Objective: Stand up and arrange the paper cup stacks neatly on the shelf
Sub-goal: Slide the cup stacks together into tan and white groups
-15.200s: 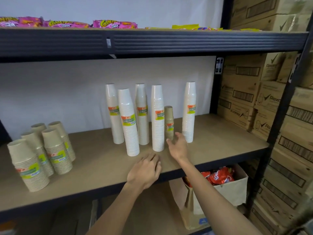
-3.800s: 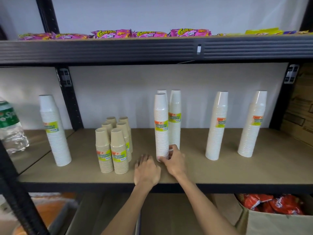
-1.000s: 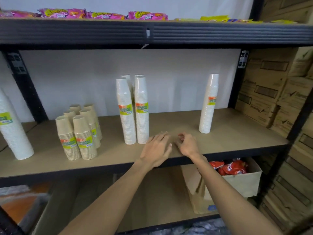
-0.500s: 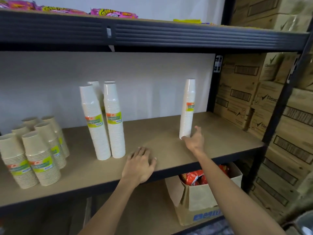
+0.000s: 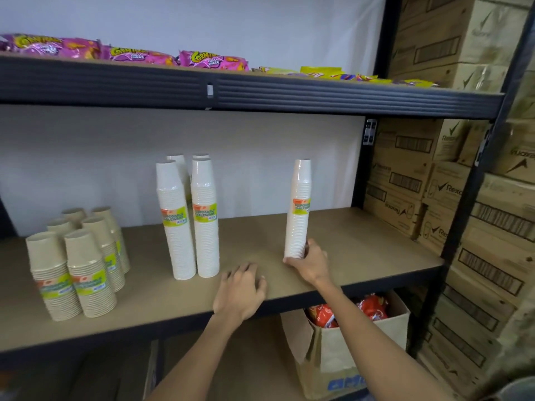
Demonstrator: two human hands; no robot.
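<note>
A lone tall white cup stack (image 5: 299, 206) stands upright on the tan shelf board (image 5: 252, 241), right of centre. My right hand (image 5: 308, 263) grips its base, fingers curled round the bottom cups. My left hand (image 5: 241, 290) rests flat on the board near the front edge, holding nothing. A tight group of tall white stacks (image 5: 189, 218) stands at mid-shelf, two in front and two partly hidden behind. Several short brown cup stacks (image 5: 78, 261) are clustered at the left.
The upper shelf (image 5: 260, 91) carries pink and yellow snack packs (image 5: 212, 60). Cardboard cartons (image 5: 451, 198) are piled beyond the black right post (image 5: 474, 183). Below the shelf stands an open box of red packets (image 5: 347, 342).
My right hand has reached the lone white stack and closed round its base; half a second ago it was open just short of it. The left hand stays on the board.
</note>
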